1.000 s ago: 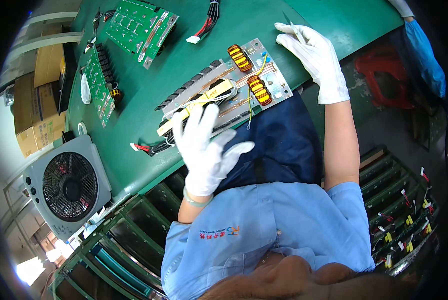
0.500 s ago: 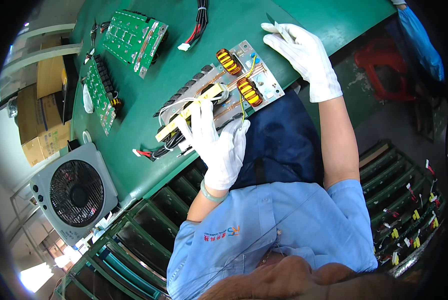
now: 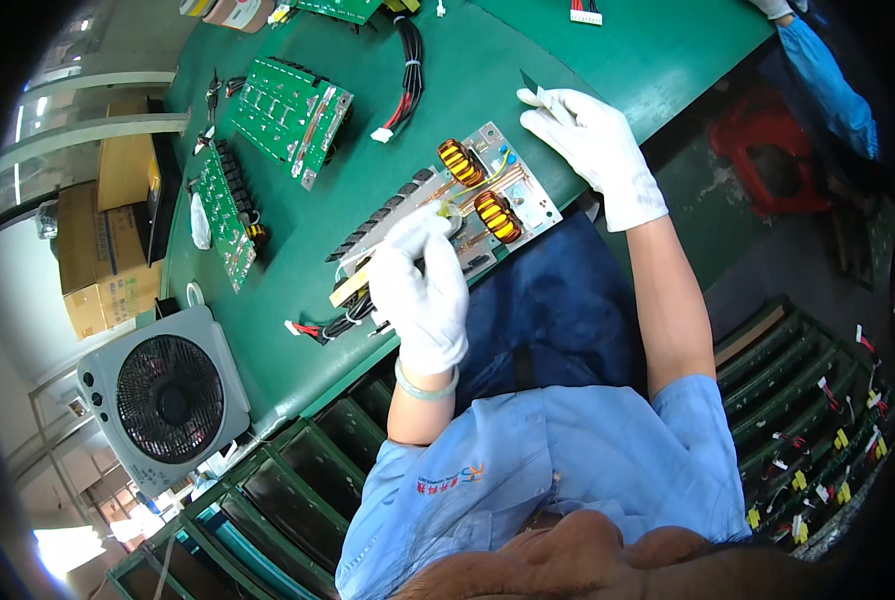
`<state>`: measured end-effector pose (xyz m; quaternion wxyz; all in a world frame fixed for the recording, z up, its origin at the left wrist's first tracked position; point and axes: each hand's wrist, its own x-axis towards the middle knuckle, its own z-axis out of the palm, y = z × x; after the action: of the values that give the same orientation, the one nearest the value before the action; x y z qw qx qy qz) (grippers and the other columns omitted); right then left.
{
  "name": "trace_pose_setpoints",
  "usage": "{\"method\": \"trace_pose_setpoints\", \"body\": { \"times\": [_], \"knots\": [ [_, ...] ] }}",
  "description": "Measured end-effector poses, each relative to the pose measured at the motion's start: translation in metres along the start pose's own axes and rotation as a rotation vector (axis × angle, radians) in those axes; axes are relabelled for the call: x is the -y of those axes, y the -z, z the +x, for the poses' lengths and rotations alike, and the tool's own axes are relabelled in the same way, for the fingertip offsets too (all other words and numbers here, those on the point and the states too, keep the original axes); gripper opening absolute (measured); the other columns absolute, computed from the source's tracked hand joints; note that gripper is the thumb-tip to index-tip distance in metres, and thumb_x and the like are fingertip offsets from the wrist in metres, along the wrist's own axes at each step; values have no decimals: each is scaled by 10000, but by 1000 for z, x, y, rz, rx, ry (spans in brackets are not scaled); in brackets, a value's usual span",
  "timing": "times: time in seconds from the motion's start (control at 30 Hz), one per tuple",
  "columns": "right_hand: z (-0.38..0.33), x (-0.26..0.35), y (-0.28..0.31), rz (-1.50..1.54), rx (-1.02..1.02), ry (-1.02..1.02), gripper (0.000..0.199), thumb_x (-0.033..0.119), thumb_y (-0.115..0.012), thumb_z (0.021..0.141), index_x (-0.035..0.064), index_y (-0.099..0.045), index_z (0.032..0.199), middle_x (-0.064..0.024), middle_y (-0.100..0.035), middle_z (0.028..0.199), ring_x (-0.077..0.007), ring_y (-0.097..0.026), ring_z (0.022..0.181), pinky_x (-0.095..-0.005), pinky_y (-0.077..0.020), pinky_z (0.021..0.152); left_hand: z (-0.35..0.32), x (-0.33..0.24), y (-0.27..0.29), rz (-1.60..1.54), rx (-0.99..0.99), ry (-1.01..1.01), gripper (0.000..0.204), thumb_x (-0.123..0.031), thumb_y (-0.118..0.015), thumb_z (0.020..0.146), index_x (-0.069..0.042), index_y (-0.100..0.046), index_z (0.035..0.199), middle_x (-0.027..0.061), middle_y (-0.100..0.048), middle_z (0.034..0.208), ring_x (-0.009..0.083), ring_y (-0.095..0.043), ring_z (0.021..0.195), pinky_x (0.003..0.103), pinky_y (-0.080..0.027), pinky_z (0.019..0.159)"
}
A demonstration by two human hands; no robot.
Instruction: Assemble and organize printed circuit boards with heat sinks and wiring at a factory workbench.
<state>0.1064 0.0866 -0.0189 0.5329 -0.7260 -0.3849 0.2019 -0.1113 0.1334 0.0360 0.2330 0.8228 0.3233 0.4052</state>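
Note:
A power circuit board (image 3: 546, 208) with two yellow-and-black wound coils (image 3: 498, 217) lies at a slant near the table edge. My left hand (image 3: 418, 285), in a white glove, is over its left half. Its fingers are bent and closed on a yellow-taped part (image 3: 350, 288), whose middle the hand hides; a yellow wire runs from the coil side. My right hand (image 3: 598, 150), also gloved, is raised beyond the board's right end. Between its thumb and fingers is a thin pointed blade-like tool (image 3: 530, 82); its exact kind is unclear.
Green boards (image 3: 293, 115) lie on the green table (image 3: 508, 70) at the left, beside black-and-red wire bundles (image 3: 409, 80). A grey fan (image 3: 173, 390) stands left of the table. Green racks (image 3: 308, 470) flank my lap. A co-worker's blue sleeve (image 3: 833, 85) shows at upper right.
My left hand has turned, and its spread fingers have drawn together toward the upper end of the yellow-taped part. The right hand still holds the tool. The whole view has shifted slightly.

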Motion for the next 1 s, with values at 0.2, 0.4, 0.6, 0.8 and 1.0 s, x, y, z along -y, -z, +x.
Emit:
{"method": "trace_pose_setpoints", "body": {
  "times": [0.2,0.4,0.6,0.8,1.0],
  "knots": [
    [-7,0,-8,2,-125,171,253,260,-661,890,31,-674,996,-109,-677,916,-268,-651,821,-321,-528,734,40,-24,7,-397,-37,439,64,-32,-558,949,16,-516,948,177,-686,972,178,-685,794,242,-539,666],
    [-42,16,0,230,-100,-99,261,169,-629,938,38,-678,1158,-17,-693,891,-54,-605,818,-206,-473,748,40,-36,-2,-586,-33,531,79,-38,-557,952,21,-505,954,208,-685,937,206,-701,748,255,-553,641],
    [-94,67,1,812,36,-374,204,162,-653,921,18,-705,1056,11,-664,793,-33,-574,685,-205,-462,602,30,-42,-11,-432,-91,484,82,-18,-626,908,26,-559,925,159,-682,889,185,-692,725,263,-559,656],
    [-110,69,-21,1019,82,-560,250,274,-621,945,45,-686,868,25,-570,601,-20,-402,414,-203,-266,372,1,-40,-22,-459,15,272,56,5,-646,884,29,-605,913,151,-683,912,134,-656,738,268,-541,672],
    [-108,39,-8,1114,-81,-487,351,385,-623,939,58,-666,818,26,-551,586,-19,-382,401,-199,-260,369,-13,-49,-38,-357,199,-1,78,-6,-671,846,26,-617,892,189,-697,929,288,-690,858,365,-536,781]
  ]
}}
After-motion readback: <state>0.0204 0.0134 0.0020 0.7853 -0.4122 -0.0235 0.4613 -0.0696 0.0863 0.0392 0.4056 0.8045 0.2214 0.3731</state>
